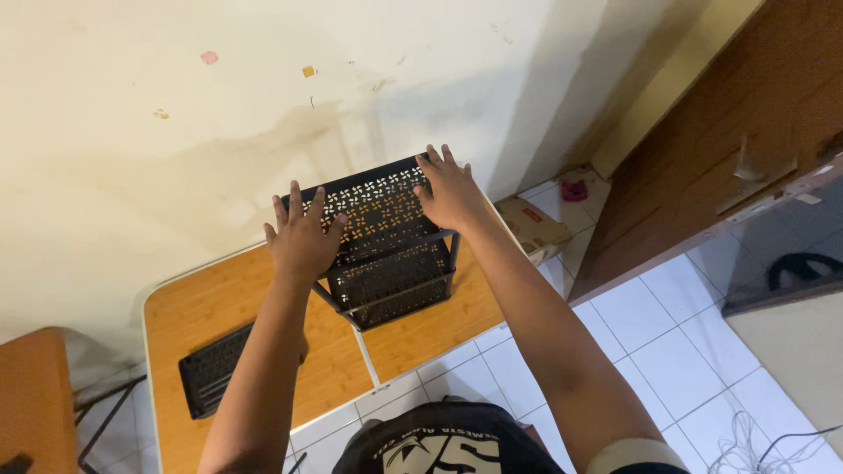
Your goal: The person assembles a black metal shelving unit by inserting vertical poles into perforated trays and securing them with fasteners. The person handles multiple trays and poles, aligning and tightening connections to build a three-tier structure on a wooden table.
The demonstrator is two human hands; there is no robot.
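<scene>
Closest to the camera, a dark printed shirt (448, 443) is filling the bottom edge, and two bare forearms are reaching up from it toward the black perforated rack (386, 250), which is standing on the wood-grain worktop (421, 333) against the stained wall (176, 132).

Far to the left of the rack, an orange-brown stool (31, 395) is showing at the frame edge. Nearer the rack, but still left of it and apart from it, a loose black perforated panel (211, 369) is lying flat on the worktop, partly hidden by the left forearm.

The left hand (303, 241) is pressing down on the rack's top shelf at its left corner, fingers spread apart and flat, not curled around anything. The right hand (450, 193) is lying on the same shelf at its right rear corner, fingers likewise spread and flat on the metal.

Right of the rack, just beyond the worktop's edge, a cardboard box (531, 226) is sitting on the white tiled floor (667, 351). Further right, a brown wooden door (746, 140) is standing.
</scene>
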